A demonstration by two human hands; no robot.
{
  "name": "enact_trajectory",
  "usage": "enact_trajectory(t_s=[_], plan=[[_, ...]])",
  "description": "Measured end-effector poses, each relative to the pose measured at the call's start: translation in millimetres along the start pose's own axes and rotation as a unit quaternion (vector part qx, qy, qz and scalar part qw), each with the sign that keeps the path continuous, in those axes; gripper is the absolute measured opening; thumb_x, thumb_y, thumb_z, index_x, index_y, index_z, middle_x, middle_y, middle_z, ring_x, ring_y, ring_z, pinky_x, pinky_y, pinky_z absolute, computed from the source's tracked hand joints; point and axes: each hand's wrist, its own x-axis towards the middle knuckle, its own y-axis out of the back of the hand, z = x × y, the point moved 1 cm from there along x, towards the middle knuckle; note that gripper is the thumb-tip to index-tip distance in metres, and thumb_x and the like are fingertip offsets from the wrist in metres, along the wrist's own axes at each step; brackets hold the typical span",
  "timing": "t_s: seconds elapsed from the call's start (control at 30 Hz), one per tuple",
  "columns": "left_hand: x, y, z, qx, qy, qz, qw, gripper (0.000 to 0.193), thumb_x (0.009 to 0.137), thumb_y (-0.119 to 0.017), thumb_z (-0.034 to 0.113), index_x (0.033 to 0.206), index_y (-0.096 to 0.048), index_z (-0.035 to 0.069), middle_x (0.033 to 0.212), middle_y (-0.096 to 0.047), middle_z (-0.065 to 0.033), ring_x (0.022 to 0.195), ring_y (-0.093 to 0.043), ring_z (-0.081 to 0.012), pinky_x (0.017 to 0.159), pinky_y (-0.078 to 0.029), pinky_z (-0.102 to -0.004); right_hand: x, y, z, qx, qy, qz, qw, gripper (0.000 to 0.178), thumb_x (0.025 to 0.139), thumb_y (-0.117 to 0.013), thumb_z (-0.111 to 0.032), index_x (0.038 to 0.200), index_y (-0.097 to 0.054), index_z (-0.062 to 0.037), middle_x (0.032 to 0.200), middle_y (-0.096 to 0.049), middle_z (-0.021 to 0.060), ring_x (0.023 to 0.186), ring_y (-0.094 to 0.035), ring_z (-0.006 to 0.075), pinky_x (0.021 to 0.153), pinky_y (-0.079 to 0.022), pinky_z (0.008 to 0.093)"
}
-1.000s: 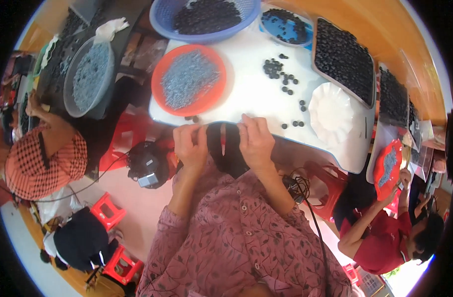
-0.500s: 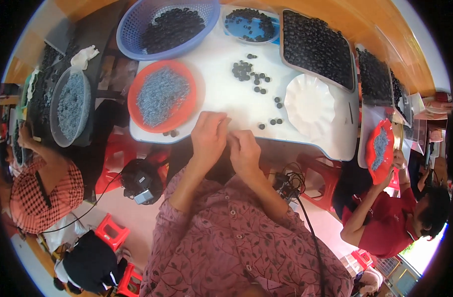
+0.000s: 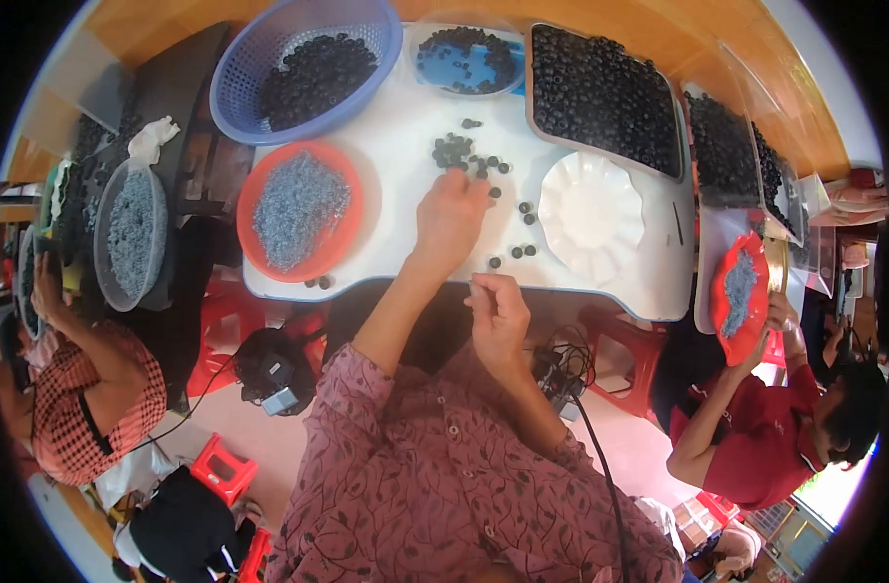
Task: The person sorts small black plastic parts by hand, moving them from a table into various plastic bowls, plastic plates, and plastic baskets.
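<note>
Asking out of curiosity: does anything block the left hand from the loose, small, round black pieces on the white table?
Nothing visible does: the bare left hand is at the near edge of the small, round black pieces; contact can't be told.

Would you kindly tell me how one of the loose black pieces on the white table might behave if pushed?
The loose black pieces look small, so one is probably light. Their round outline suggests one might roll on edge. The white table looks smooth, so sliding seems likely.

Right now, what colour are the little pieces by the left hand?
The pieces are black, clearest in the head view.
</note>
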Motion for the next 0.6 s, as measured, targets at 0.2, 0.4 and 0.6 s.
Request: enact_trajectory(t_s=[0.2,0.4,0.6], plan=[[-25,9,4,-0.044,0.027,0.008,0.999,0.017,0.083,-0.069,0.015,0.096,-0.064,0.005,0.087,-0.057,-0.0101,0.083,-0.06,-0.0278,0.066,-0.052,-0.039,-1,5,-2,0.005,0.01,-0.005,1.0,0.012,0.091,-0.06,0.006,0.102,-0.059,0.0018,0.094,-0.057,0.01,0.072,-0.062,0.0156,0.064,-0.056,0.0263],[-64,39,-1,-0.593,0.294,-0.028,0.749,0.023,0.098,-0.057,0.009,0.119,-0.062,0.001,0.101,-0.066,-0.0046,0.084,-0.059,-0.0082,0.072,-0.05,-0.0236,3,7,-11,0.097,-0.016,-0.022,0.995,0.01,0.094,-0.062,0.001,0.103,-0.06,-0.0012,0.094,-0.06,0.0029,0.076,-0.061,0.0103,0.068,-0.052,0.0232],[-91,56,6,-0.733,0.337,-0.013,0.59,0.025,0.099,-0.054,0.008,0.122,-0.06,-0.001,0.1,-0.065,-0.0111,0.08,-0.06,-0.0124,0.07,-0.051,-0.026,5,2,-25,0.12,0.023,-0.018,0.992,0.015,0.093,-0.064,0.001,0.107,-0.062,-0.0003,0.098,-0.062,0.0024,0.085,-0.06,0.0086,0.078,-0.051,0.0232]])
